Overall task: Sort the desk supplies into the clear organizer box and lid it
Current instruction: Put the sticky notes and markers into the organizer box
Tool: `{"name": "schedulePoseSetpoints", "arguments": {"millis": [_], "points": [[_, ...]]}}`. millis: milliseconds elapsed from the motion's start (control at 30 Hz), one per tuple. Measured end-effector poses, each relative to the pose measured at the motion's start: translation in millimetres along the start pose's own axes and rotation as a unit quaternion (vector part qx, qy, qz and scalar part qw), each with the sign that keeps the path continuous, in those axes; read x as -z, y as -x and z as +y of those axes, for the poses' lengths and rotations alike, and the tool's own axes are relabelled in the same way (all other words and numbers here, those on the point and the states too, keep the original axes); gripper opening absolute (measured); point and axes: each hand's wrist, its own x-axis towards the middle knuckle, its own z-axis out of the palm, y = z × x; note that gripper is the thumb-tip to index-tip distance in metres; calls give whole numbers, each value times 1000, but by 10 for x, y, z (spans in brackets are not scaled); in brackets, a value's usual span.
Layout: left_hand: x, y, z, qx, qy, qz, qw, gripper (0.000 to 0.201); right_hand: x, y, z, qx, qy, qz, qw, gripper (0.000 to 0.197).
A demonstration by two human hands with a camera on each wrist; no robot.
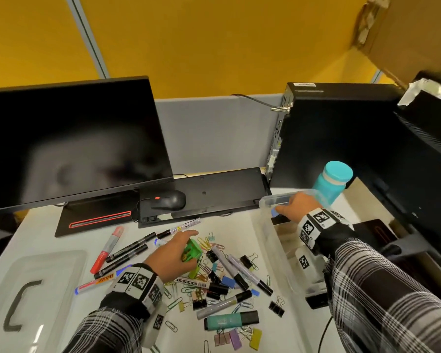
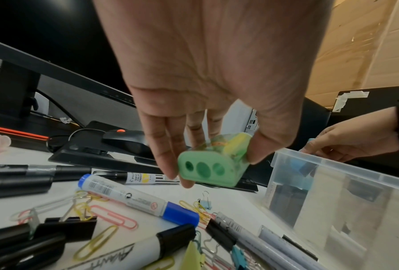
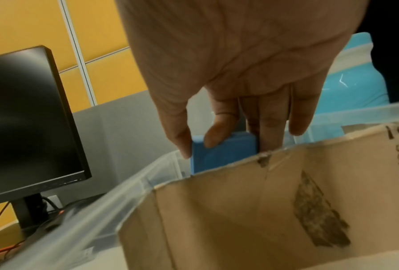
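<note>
My left hand (image 1: 186,247) (image 2: 221,164) pinches a green pencil sharpener (image 1: 192,250) (image 2: 207,169) between thumb and fingers, lifted just above the pile of markers, paper clips and binder clips (image 1: 224,278) on the white desk. My right hand (image 1: 281,208) (image 3: 200,146) pinches a small blue binder clip (image 1: 274,213) (image 3: 228,155) over the far end of the clear organizer box (image 1: 267,238) (image 2: 295,160) at the right. Cardboard dividers (image 3: 240,210) split the box inside. Its clear lid (image 1: 36,289), with a black handle, lies flat at the left front.
A monitor (image 1: 69,138) stands at the back left, with a mouse (image 1: 168,200) and an upturned keyboard (image 1: 214,192) behind the pile. A black computer tower (image 1: 341,136) and a teal bottle (image 1: 334,182) stand right behind the box. A teal highlighter (image 1: 229,321) lies near the front.
</note>
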Motion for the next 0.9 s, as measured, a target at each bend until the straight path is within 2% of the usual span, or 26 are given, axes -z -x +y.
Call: {"name": "schedulePoseSetpoints", "arguments": {"millis": [100,200,367,467,533,600,767,900], "points": [[-2,2,3,-3,0,4,1000,65,-51,-102,31,-18,3,3,1000,53],[4,10,-21,-1,-4,8,1000,64,-129,-120,61,-35,65,-32,997,62],[-1,24,-101,-5,-6,6,1000,63,-176,-140,85,-42,55,-60,996,67],[4,16,-147,-7,-12,4,1000,62,-99,-128,32,-40,117,-19,992,63],[7,8,-166,-8,-11,2,1000,62,-51,-114,18,-15,170,41,984,50],[10,1,-179,-7,-8,1,1000,62,-35,-114,-1,2,167,68,984,37],[17,-29,-170,-9,-4,-7,1000,64,-84,-205,-49,2,147,-41,988,31],[51,-32,-81,-16,13,13,1000,69,96,-65,-79,29,150,-51,987,27]]}}
